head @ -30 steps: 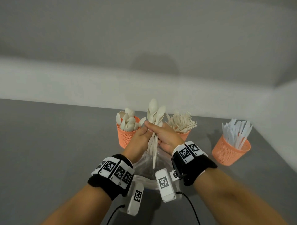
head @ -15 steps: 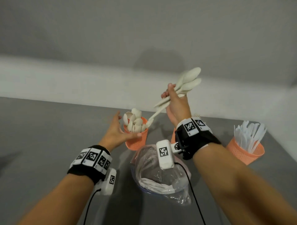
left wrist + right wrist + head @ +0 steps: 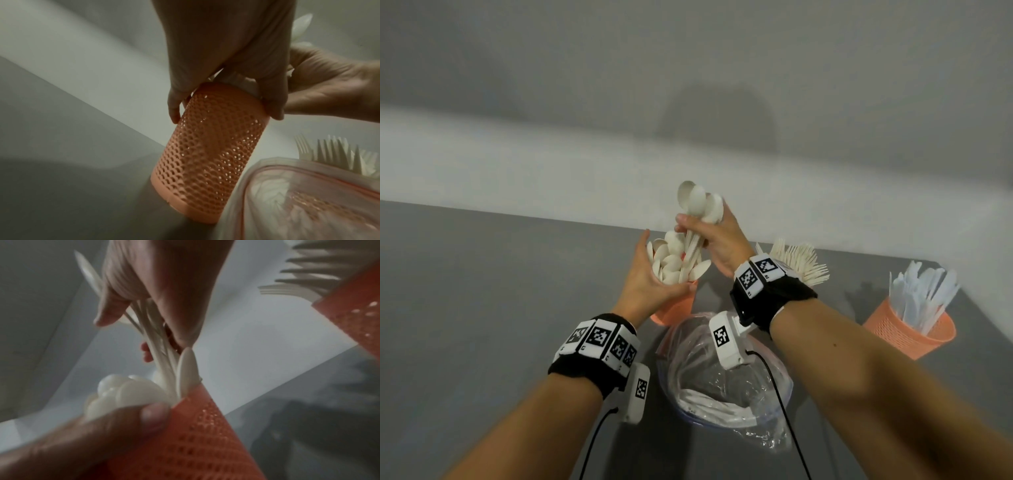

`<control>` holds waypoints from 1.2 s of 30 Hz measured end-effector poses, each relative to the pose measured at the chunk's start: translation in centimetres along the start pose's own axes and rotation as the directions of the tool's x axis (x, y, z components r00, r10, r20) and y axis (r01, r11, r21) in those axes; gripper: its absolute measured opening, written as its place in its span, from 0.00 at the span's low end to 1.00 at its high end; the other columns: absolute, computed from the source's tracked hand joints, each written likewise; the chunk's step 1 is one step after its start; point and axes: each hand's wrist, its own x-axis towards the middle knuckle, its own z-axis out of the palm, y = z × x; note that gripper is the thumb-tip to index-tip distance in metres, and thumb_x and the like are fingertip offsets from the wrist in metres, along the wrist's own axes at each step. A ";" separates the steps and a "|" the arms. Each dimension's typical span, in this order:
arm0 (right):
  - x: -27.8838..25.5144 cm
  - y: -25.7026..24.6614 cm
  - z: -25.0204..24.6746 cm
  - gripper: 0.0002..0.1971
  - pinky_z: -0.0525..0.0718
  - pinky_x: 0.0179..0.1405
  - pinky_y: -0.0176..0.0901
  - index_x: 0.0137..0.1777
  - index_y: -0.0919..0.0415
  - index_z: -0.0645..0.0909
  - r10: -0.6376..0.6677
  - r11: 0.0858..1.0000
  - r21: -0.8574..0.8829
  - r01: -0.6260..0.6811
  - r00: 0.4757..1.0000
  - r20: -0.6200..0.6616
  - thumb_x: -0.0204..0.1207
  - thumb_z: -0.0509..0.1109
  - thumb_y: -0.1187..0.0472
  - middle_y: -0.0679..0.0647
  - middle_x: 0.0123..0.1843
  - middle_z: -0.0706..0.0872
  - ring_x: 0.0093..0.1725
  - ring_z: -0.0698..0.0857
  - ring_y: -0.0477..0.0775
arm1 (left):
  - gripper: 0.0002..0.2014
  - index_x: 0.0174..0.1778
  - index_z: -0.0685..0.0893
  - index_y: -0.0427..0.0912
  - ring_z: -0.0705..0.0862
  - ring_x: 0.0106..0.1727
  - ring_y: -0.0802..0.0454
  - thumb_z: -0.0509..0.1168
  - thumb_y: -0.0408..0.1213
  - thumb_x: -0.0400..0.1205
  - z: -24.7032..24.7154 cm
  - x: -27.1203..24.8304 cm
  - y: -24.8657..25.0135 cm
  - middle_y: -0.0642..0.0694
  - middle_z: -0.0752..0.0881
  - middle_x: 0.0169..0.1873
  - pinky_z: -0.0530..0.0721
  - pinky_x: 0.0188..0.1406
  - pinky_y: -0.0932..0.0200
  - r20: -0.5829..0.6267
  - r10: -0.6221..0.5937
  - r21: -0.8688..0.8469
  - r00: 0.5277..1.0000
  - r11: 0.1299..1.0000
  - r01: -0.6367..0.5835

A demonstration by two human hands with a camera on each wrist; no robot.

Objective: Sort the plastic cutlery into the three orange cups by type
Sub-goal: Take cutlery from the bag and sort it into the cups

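Observation:
Three orange mesh cups stand on the grey table. My left hand (image 3: 655, 274) grips the rim of the spoon cup (image 3: 676, 310), thumb (image 3: 174, 107) on one side and fingers (image 3: 274, 104) on the other. My right hand (image 3: 702, 222) grips a bundle of white spoons (image 3: 697, 200) upright over this cup, bowls up. Their handles (image 3: 156, 344) reach down among the spoons in the cup (image 3: 127, 392). The fork cup (image 3: 357, 324), holding forks (image 3: 801, 260), is mostly hidden behind my right wrist. The knife cup (image 3: 904, 334), holding knives (image 3: 921, 294), stands far right.
A clear plastic bag (image 3: 722, 387) with white cutlery inside lies on the table just in front of the spoon cup, under my right wrist. The bag (image 3: 308, 194) nearly touches the cup's base. A pale wall rises behind the table.
My right hand has swung the spoon bundle from high and tilted down into the spoon cup, handles first. My left hand, open beside the cup before, now holds its rim.

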 end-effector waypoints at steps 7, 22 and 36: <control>-0.2 0.0 1.1 0.09 0.85 0.42 0.51 0.48 0.55 0.77 -0.010 0.993 0.117 0.009 1.000 0.006 0.74 0.70 0.69 0.58 0.43 0.81 0.37 0.85 0.55 | 0.58 0.80 0.49 0.53 0.73 0.69 0.52 0.82 0.37 0.62 -0.1 0.1 -0.2 0.49 0.68 0.71 0.73 0.68 0.56 0.005 0.008 0.011 1.000 1.000 -0.008; 0.0 0.0 0.7 0.20 0.72 0.47 0.33 0.64 0.58 0.80 -0.212 0.671 -0.714 0.200 0.974 0.074 0.76 0.56 0.72 0.55 0.53 0.77 0.44 0.76 0.42 | 0.60 0.80 0.50 0.55 0.70 0.74 0.51 0.83 0.41 0.58 0.0 0.2 -0.6 0.47 0.65 0.76 0.71 0.75 0.48 0.056 -0.006 -0.021 0.998 1.000 0.008; -0.5 -0.7 1.8 0.32 0.46 0.78 0.70 0.82 0.46 0.43 0.298 0.045 -0.997 -0.056 0.954 -0.040 0.81 0.40 0.36 0.58 0.85 0.46 0.83 0.48 0.64 | 0.63 0.76 0.56 0.51 0.75 0.71 0.50 0.83 0.54 0.46 -0.4 -0.2 -0.7 0.44 0.70 0.72 0.77 0.70 0.47 0.050 -0.015 0.019 0.999 1.000 0.014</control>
